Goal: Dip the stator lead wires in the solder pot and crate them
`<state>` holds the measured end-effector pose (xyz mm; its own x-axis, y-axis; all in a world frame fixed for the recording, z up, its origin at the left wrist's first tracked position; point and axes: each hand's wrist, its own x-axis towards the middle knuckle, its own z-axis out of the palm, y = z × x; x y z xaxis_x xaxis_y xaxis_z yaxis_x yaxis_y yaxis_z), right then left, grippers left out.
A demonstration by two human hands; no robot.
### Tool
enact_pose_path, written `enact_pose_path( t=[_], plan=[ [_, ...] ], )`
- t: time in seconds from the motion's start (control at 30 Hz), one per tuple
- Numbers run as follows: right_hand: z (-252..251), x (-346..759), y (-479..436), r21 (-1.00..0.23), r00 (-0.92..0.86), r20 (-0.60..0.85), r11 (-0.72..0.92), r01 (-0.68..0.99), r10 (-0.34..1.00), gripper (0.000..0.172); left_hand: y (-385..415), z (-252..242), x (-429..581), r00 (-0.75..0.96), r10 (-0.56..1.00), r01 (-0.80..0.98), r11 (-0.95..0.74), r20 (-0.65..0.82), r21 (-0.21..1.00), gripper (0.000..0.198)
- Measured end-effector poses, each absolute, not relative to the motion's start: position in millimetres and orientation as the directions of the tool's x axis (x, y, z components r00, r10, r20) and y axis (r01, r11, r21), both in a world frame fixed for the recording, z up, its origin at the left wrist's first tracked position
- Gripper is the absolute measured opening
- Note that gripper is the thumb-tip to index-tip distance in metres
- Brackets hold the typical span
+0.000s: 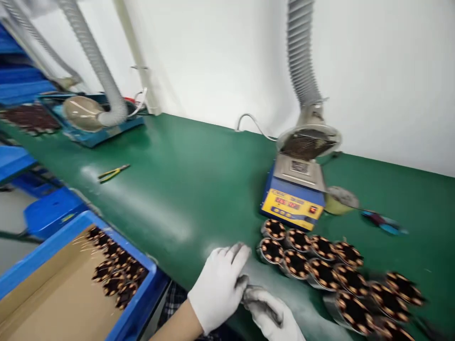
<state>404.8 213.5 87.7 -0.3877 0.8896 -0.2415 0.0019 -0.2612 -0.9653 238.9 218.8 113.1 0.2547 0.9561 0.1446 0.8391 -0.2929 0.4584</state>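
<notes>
My left hand (218, 286), in a white glove with greyed fingertips, is over the front edge of the green bench. Its fingers reach forward, apart from the thumb, and I see nothing between them. Close beside it, my right hand (272, 315) has its gloved fingers curled in; anything inside them is hidden. The two hands meet or nearly meet at the fingertips. To their right stand rows of copper-wound motor stators (323, 273) with black tops, several seated in grey metal rings or cups.
A blue-and-yellow solder pot (293, 203) stands behind the stators, under an extraction hose (302, 52). Beside it are a yellowish tub (339, 200) and a blurred blue-handled tool (386, 222). Pliers (113, 174) lie left. A blue crate (151, 270) holds more stators (119, 274).
</notes>
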Motion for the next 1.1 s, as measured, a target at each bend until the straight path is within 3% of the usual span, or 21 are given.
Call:
enact_pose_path(
  t=[0.07, 0.17, 0.23, 0.33, 0.5, 0.7, 0.77, 0.83, 0.9, 0.93, 1.03, 1.1],
  plan=[
    [80.3, 420.9, 209.6, -0.949, -0.262, -0.273, -0.304, -0.086, 0.926, 0.026, 242.5, 117.6, 261.4, 0.338, 0.938, 0.848, -0.340, 0.079, 0.408, 0.056],
    [67.7, 434.3, 206.0, -0.930, -0.027, -0.269, -0.266, -0.252, 0.963, 0.026, 267.7, 118.8, 277.6, 0.393, 0.918, 0.868, -0.391, 0.057, 0.306, 0.032],
    [63.9, 435.2, 208.1, -0.918, 0.046, -0.253, -0.225, -0.327, 0.966, 0.028, 270.6, 115.9, 279.9, 0.451, 0.887, 0.851, -0.460, 0.098, 0.252, 0.015],
    [70.1, 430.6, 216.1, -0.898, 0.038, -0.273, -0.240, -0.368, 0.961, 0.031, 254.1, 107.8, 277.0, 0.462, 0.878, 0.826, -0.476, 0.121, 0.301, 0.018],
    [99.5, 420.7, 225.9, -0.899, -0.040, -0.367, -0.366, -0.241, 0.929, 0.032, 219.0, 96.5, 270.5, 0.368, 0.929, 0.795, -0.339, 0.043, 0.504, 0.035],
    [123.6, 421.9, 226.7, -0.932, -0.163, -0.339, -0.355, -0.078, 0.926, 0.009, 206.6, 109.4, 264.0, 0.448, 0.871, 0.704, -0.483, 0.203, 0.520, 0.038],
    [130.6, 423.5, 224.3, -0.954, -0.159, -0.289, -0.297, -0.030, 0.944, 0.004, 205.4, 118.6, 262.3, 0.478, 0.857, 0.646, -0.493, 0.194, 0.583, 0.034],
    [137.4, 424.2, 221.2, -0.984, -0.165, -0.180, -0.180, 0.018, 0.970, 0.008, 204.6, 126.7, 262.3, 0.476, 0.872, 0.553, -0.397, 0.114, 0.733, 0.023],
    [141.8, 425.3, 219.1, -0.999, -0.182, -0.034, -0.033, 0.007, 0.983, 0.011, 203.4, 130.4, 264.2, 0.478, 0.878, 0.341, -0.168, -0.016, 0.925, 0.011],
    [142.6, 426.9, 218.9, -0.999, -0.174, 0.027, 0.020, -0.040, 0.984, 0.011, 202.5, 129.9, 265.6, 0.495, 0.866, 0.219, -0.043, -0.073, 0.975, 0.016],
    [139.5, 436.0, 222.1, -0.937, 0.043, 0.090, 0.100, -0.335, 0.995, 0.006, 199.7, 121.9, 270.1, 0.547, 0.813, -0.047, 0.268, -0.200, 0.962, 0.039],
    [134.7, 441.6, 224.0, -0.864, 0.200, 0.010, 0.109, -0.491, 0.980, 0.011, 200.3, 116.2, 271.4, 0.548, 0.780, -0.133, 0.439, -0.303, 0.889, 0.047]
  ],
)
